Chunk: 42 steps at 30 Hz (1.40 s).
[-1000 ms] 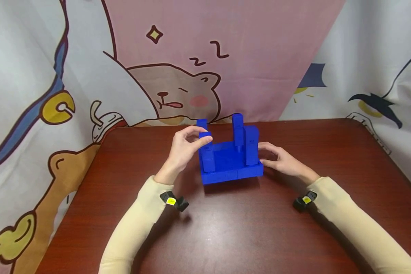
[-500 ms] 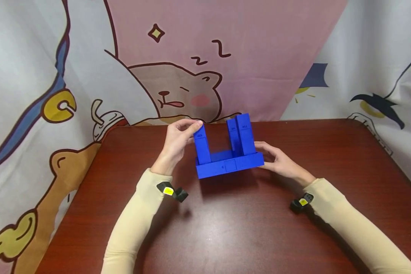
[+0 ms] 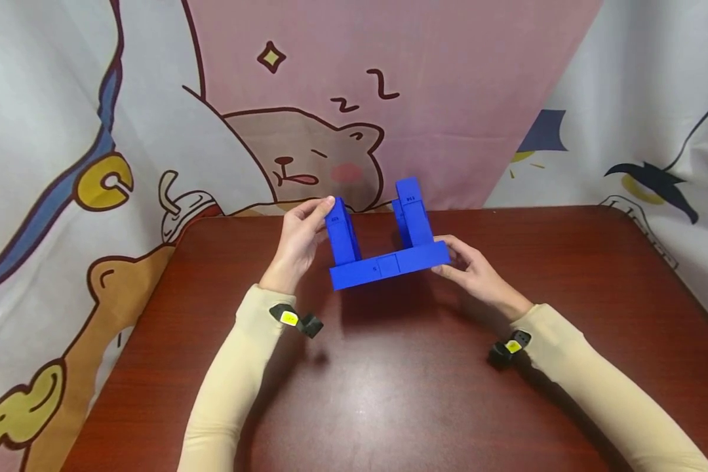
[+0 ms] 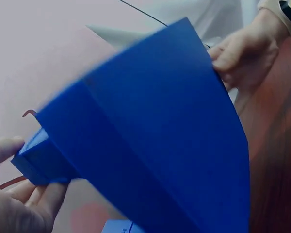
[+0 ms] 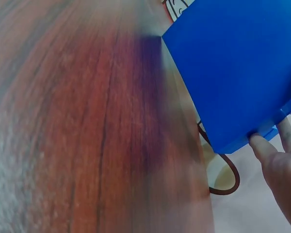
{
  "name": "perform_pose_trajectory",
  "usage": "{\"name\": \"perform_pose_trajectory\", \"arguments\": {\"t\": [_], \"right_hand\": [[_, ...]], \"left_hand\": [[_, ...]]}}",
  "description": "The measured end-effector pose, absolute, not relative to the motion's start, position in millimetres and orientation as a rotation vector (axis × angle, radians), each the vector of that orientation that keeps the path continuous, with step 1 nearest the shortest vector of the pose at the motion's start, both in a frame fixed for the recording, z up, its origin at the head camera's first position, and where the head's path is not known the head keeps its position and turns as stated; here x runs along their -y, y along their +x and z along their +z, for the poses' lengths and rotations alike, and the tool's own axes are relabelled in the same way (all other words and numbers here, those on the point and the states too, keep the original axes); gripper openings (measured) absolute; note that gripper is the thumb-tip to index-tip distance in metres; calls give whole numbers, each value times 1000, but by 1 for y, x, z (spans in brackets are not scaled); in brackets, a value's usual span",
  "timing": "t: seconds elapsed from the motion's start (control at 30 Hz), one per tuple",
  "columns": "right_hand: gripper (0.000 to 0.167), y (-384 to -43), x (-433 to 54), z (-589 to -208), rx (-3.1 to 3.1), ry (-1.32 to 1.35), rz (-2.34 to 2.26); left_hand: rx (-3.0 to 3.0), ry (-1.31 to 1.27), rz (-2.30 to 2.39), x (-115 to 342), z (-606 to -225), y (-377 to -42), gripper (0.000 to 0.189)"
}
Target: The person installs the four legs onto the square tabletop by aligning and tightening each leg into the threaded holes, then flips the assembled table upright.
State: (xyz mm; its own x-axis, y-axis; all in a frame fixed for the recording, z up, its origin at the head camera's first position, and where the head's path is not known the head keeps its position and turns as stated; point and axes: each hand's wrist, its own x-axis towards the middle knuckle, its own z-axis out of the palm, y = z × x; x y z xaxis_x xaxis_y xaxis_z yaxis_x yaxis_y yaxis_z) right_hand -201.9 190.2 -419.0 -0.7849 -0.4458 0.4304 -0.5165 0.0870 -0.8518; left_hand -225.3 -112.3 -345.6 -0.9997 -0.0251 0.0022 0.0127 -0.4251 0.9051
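Note:
Between the two hands a blue block structure, a flat base (image 3: 389, 265) with posts rising from it, hangs tilted over the table. Its broad underside (image 5: 242, 63) shows in the right wrist view. At the upper left, my left hand (image 3: 297, 241) pinches the top of the left post (image 3: 342, 237), thumb on one side and fingers on the other. My right hand (image 3: 472, 270) grips the base's right end; in the right wrist view its fingertips (image 5: 262, 145) press at the edge. Two right-hand posts (image 3: 415, 219) stand close together, one partly behind the other. Small printed numbers mark some parts.
A dark reddish-brown wooden table (image 3: 377, 393) lies below, with the structure's shadow on it. Behind its far edge hangs a curtain (image 3: 448, 118) with cartoon prints. Each wrist carries a small black camera, the left one (image 3: 295, 320) near the sleeve cuff.
Both hands have raised the blue structure and tipped it back, so its front side faces me more. The left hand has moved slightly left and up, the right hand slightly left.

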Motion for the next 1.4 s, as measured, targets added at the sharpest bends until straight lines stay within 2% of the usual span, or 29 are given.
{"name": "perform_pose_trajectory", "arguments": {"t": [0.1,0.17,0.3,0.5,0.57,0.77,0.83,1.1,1.3,1.4], "right_hand": [[47,-205,-193,-427,2270,969,1860],[49,-206,-194,-431,2262,957,1894],[44,-207,-196,-433,2226,967,1945],[41,-213,-199,-433,2197,928,1980],[41,-214,-199,-432,2211,902,1967],[41,-214,-200,-431,2192,869,1996],[41,-214,-199,-431,2180,866,2012],[47,-216,-199,-428,2193,841,2160],[30,-218,-197,-417,2265,804,2102],[27,-218,-196,-411,2284,810,2061]], "left_hand": [[1682,-23,-2658,114,-350,-225,6],[1722,-73,-2677,117,-354,-224,11],[1857,-237,-2691,125,-365,-220,37],[1986,-683,-2632,141,-397,-213,83],[2065,-780,-2556,145,-407,-210,92],[2236,-831,-2370,140,-420,-201,50],[2228,-826,-2314,137,-423,-200,43],[2227,-738,-2084,132,-427,-198,37],[2297,-673,-1952,127,-413,-187,31],[2307,-656,-1917,125,-402,-181,28]]}}
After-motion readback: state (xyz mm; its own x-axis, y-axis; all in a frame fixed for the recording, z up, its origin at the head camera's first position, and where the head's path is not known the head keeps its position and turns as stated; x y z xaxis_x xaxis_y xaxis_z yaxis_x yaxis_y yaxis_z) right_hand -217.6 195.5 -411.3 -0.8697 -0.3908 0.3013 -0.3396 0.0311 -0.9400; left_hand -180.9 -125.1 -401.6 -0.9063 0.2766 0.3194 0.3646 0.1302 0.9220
